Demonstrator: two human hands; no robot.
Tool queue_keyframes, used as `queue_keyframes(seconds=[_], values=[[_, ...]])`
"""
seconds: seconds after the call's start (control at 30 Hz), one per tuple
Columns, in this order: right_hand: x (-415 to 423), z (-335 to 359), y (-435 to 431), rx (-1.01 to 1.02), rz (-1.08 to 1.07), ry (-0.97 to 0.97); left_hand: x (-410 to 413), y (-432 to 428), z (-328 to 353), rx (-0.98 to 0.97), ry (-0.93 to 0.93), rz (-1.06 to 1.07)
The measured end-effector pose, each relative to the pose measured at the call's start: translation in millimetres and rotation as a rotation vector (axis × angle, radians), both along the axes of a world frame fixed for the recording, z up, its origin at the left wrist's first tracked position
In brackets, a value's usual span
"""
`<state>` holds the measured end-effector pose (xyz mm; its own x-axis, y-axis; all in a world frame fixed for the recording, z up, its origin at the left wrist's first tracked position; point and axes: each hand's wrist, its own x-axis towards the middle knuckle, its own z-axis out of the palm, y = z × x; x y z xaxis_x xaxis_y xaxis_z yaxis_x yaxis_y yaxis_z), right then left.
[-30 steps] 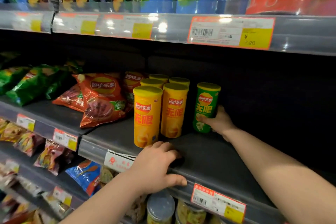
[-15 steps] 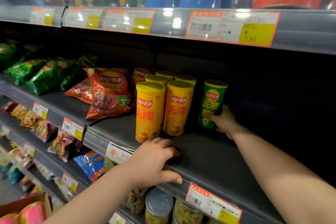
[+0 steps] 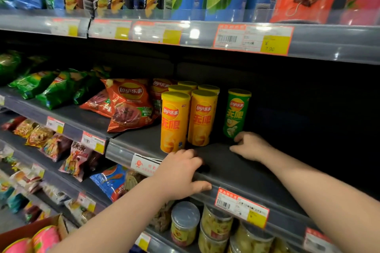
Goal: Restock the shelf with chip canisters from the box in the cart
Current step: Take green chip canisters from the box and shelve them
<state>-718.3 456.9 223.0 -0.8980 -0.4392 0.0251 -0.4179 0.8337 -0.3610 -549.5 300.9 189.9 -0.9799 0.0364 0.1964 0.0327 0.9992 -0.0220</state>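
Shelf (image 3: pixel 238 167) edge in left hand (image 3: pixel 181 172) — right hand (image 3: pixel 251 146) beside green canister (image 3: pixel 236 113).

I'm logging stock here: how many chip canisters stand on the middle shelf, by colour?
Yellow cylindrical chip canisters: 5 (two in front, three lids showing behind)
Green cylindrical chip canister: 1
Total on the grey metal shelf: 6

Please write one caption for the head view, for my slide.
A green canister upright beside yellow canisters on the shelf; right hand at its base, left hand holding the shelf edge.
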Motion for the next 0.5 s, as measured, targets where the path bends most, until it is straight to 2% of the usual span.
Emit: queue_keyframes(seconds=[0.13,0.27,0.37,0.5], values=[[60,6,2,0.219,0.156,0.214,25,-1,-6,0.055,0.127,-0.016],[120,10,-5,0.180,0.264,0.339,55,-14,-18,0.107,0.247,-0.034],[164,3,-16,0.154,0.341,0.359,84,-21,-26,0.075,0.112,0.055],[216,-22,-38,0.197,0.423,0.295,135,-36,-44,0.076,0.032,0.146]])
